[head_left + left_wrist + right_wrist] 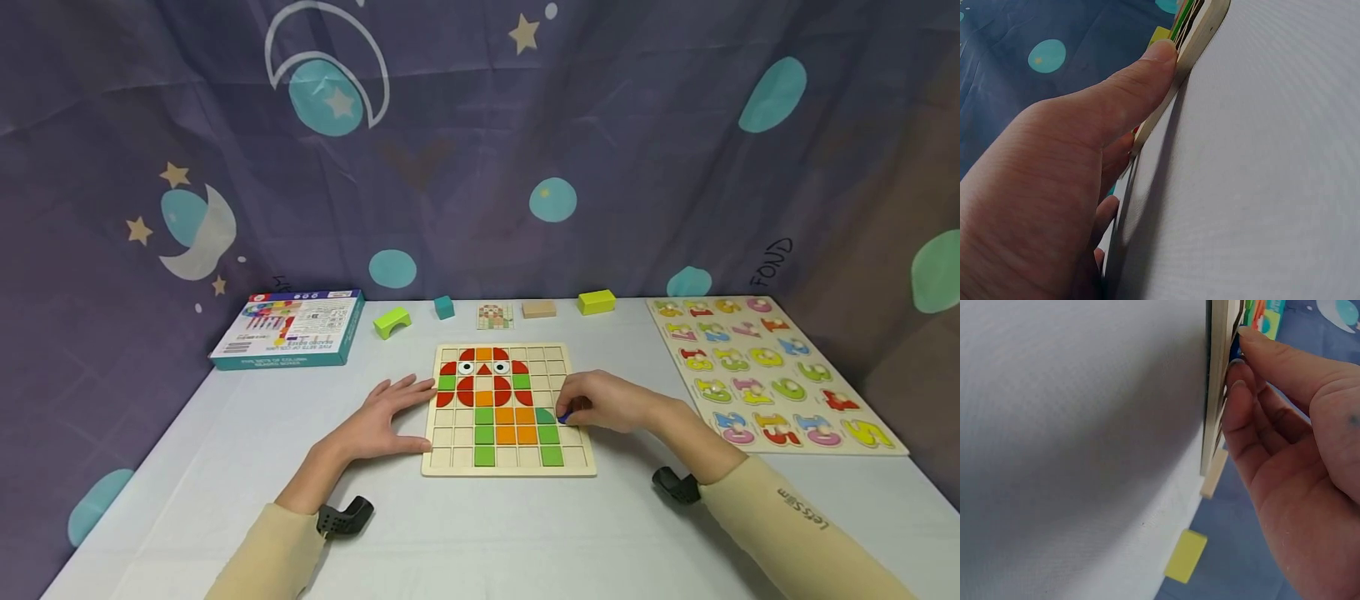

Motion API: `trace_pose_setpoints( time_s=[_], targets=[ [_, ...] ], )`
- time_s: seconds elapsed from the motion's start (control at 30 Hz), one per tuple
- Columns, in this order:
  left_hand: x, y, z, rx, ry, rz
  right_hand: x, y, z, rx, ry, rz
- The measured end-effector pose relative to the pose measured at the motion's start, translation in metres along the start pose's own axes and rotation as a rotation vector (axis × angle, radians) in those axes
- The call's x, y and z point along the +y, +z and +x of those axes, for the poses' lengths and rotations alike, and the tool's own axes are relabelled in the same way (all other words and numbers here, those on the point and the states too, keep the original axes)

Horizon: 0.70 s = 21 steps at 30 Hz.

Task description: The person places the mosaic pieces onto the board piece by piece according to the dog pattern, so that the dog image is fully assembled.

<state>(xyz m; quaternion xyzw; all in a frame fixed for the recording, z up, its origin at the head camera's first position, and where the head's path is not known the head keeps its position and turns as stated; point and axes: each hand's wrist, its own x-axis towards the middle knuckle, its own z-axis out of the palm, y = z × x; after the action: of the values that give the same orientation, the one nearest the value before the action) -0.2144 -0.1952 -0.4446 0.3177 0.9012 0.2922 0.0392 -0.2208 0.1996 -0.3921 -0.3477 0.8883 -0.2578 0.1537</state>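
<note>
Left hand point(386, 421) lying flat on the white table point(225, 467), fingers straight and spread, thumb pressed against the left edge of the wooden grid board point(508, 467); judged to be bracing the board so it does not slide. Confirmed in the left wrist view: thumb tip point(1159, 53) hard against the board's pale side.

Right hand point(603, 402) resting on the board's right side, fingers curled, pinching a small blue piece point(564, 416) between thumb and fingertips. Blue piece sitting right at the fingertips, low over the grid, just beside the green quarter-round tile point(545, 415) and above the green square point(549, 434); touching the board or just clear of it cannot be told. In the right wrist view, only a sliver of blue point(1234, 349) showing under the thumb point(1272, 353).

On the board, an owl-like figure in red, orange and green tiles, with 2 round eyes near the top. Pattern card point(495, 316) lying behind the board, probably kept in sight as a reference. Elsewhere: game box point(288, 328) at the far left, 4 loose blocks along the far edge, number puzzle point(772, 371) to the right.
</note>
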Motion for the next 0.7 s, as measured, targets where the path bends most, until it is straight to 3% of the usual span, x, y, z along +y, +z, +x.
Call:
trace_pose_setpoints(
  time_s=[0.7],
  targets=[
    [-0.0005,0.0005,-0.0003,-0.004,-0.009,-0.001,0.0007,0.0032,-0.0013,0.024,0.002,0.003]
  ],
)
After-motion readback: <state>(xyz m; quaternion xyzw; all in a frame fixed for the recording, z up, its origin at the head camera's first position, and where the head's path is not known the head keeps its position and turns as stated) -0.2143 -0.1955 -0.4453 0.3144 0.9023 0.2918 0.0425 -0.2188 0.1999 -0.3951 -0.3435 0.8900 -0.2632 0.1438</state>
